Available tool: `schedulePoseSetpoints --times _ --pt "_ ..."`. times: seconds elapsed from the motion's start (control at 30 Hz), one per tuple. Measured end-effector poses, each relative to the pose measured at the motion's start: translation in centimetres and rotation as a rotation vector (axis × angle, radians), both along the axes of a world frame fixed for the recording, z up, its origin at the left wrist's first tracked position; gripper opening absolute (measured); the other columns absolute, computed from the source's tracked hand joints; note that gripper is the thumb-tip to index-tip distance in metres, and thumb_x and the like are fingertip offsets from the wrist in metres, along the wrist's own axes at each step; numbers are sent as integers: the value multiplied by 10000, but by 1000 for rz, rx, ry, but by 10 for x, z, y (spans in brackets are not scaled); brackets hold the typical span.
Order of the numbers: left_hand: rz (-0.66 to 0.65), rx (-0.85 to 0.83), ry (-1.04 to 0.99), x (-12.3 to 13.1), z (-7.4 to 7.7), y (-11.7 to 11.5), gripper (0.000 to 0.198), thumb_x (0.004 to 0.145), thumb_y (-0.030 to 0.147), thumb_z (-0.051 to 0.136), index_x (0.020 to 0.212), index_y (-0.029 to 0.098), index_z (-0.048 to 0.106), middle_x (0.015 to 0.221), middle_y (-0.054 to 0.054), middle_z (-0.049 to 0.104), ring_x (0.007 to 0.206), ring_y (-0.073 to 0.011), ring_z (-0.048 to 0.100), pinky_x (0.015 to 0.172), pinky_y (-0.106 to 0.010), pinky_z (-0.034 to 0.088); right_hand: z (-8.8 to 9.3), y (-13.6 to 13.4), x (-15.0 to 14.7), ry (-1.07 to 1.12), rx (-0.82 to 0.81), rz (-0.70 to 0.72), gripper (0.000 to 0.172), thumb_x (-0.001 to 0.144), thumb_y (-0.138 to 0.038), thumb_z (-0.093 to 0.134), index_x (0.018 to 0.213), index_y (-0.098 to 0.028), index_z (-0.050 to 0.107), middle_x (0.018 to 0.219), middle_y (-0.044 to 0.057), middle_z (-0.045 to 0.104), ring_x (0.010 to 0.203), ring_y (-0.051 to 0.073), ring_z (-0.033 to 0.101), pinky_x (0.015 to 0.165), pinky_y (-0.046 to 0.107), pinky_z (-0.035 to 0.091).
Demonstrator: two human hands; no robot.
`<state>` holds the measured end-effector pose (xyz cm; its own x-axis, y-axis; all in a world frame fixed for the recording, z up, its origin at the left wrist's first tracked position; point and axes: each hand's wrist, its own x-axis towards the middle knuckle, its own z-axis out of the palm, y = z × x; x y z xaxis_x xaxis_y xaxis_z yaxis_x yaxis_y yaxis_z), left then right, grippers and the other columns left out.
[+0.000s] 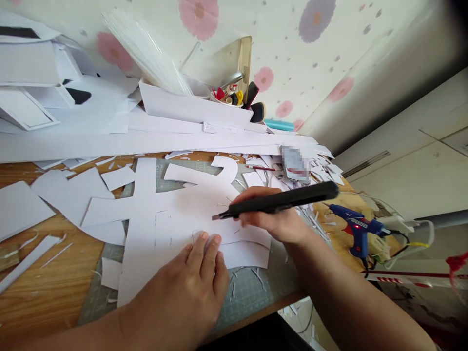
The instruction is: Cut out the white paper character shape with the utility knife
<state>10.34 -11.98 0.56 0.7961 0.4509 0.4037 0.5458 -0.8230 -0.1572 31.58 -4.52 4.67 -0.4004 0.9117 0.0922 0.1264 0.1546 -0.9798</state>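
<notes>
Currently the right hand [272, 222] is closed around a slim black craft knife [281, 201], tip on the white cut-out card sheet [175, 204] lying on the green cutting mat [252, 287]. At seven o'clock from the tip, the left hand [186, 287] presses it flat, fingers extended. Light and thin, it probably slides; pinning beside the blade suits.

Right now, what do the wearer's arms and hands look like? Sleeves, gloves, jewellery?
Both bare. The left hand and right hand wear no gloves, and no rings show on the visible fingers. The left forearm and right forearm are uncovered to the frame edge: no sleeves, watch or wristband in view. Left fingernails look short and unpainted.
</notes>
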Motion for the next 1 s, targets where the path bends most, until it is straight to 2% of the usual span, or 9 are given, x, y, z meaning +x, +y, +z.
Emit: schedulePoseSetpoints --times 0.1,0.3,0.57,0.77,1.0 --pt "13 2 11 1 5 1 321 793 117 471 998 33 704 1111 -265 689 989 -376 707 765 -434 600 -11 11 -7 -39 -7 51 101 714 -221 742 805 -177 737 726 7 734 622 128 640 585 234 546" --pt "22 15 25 3 7 1 353 887 104 369 974 47 707 1080 -240 705 974 -344 717 764 -414 601 -29 13 -8 12 -34 46 139 711 -228 762 839 -175 759 759 15 752 647 134 654 602 233 544" --pt "14 0 4 1 7 0 408 912 100 317 982 56 716 1086 -235 706 962 -329 724 759 -407 605 -29 16 -10 1 -26 130 154 761 -261 762 885 -171 762 844 40 772 741 161 709 706 271 593" --pt "7 2 17 1 11 1 408 910 110 326 1005 42 717 1100 -247 699 983 -333 718 775 -409 614 -30 17 -8 -47 -7 141 168 773 -279 763 898 -168 761 839 48 772 734 165 710 679 264 593" --pt "14 -13 3 3 9 1 344 786 85 435 966 43 725 1083 -258 700 965 -350 721 750 -410 622 -25 18 -8 -142 40 186 156 784 -262 724 901 -160 737 850 51 769 736 167 706 662 268 585"
